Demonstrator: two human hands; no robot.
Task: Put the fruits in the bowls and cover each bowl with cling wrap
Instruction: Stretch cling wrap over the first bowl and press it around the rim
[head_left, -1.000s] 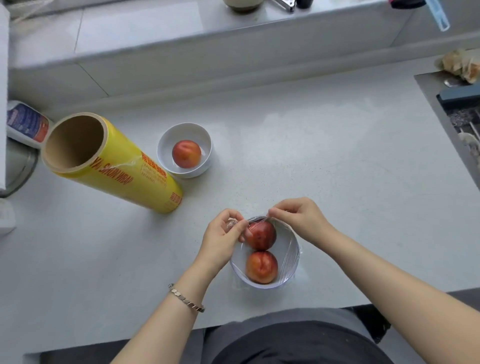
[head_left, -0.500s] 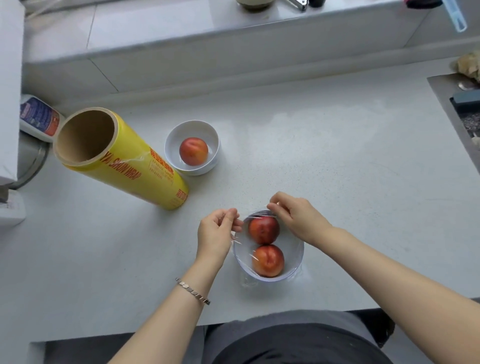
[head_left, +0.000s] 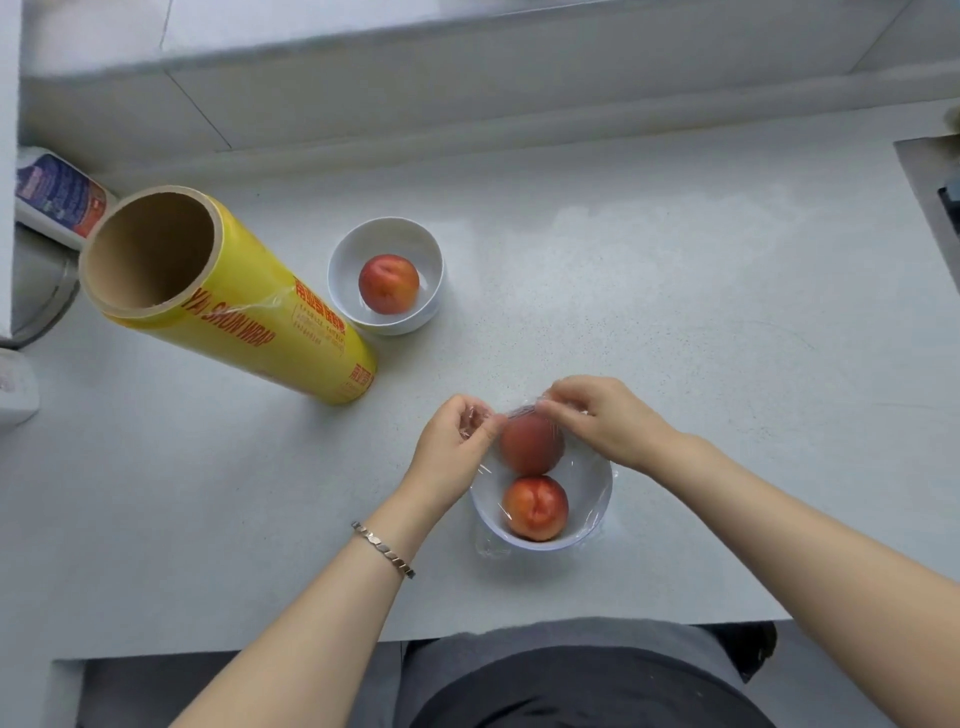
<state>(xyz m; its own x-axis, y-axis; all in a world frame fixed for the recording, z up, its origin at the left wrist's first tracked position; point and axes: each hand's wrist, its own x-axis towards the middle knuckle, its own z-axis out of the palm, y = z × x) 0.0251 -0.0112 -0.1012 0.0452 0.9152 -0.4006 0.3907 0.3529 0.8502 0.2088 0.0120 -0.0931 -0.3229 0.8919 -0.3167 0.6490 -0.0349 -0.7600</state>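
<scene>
change: left hand (head_left: 457, 441) has come in closer to the near bowl (head_left: 597, 512) than half a second ago; the gap to the right hand (head_left: 602, 421) is narrower; bowls and roll have not moved.
left hand: fingers curled, pinching a crumpled bunch of cling wrap (head_left: 475, 415) just off the bowl's far-left rim.
right hand: fingers bent down over the far rim, pinching the same film above the upper fruit (head_left: 531, 444).
near bowl: on the table (head_left: 675, 312), close to the front edge; holds two fruits, upper one and lower fruit (head_left: 535, 508), touching. Film lies over the top and hangs down the front and right side.
far bowl: far bowl (head_left: 343, 260) holds a single fruit (head_left: 388, 283); no film seen on it.
roll: yellow roll (head_left: 234, 306) lies on its side just left of the far bowl, well apart from the hands.
step: judged as tucking the loose far-left corner of the film down around the rim.
progress: fruits all in bowls; first cover nearly sealed; second bowl not yet covered.
risk 1: the bunch sticks to itself, leaving a wad and a gap at that corner.
risk 2: pulling too hard could lift the film off the front rim or tear it.
risk 3: sideways tug may slide the light bowl toward the table edge.
other: bracelet (head_left: 384, 550) on left wrist; bottle (head_left: 57, 197) at far left.
</scene>
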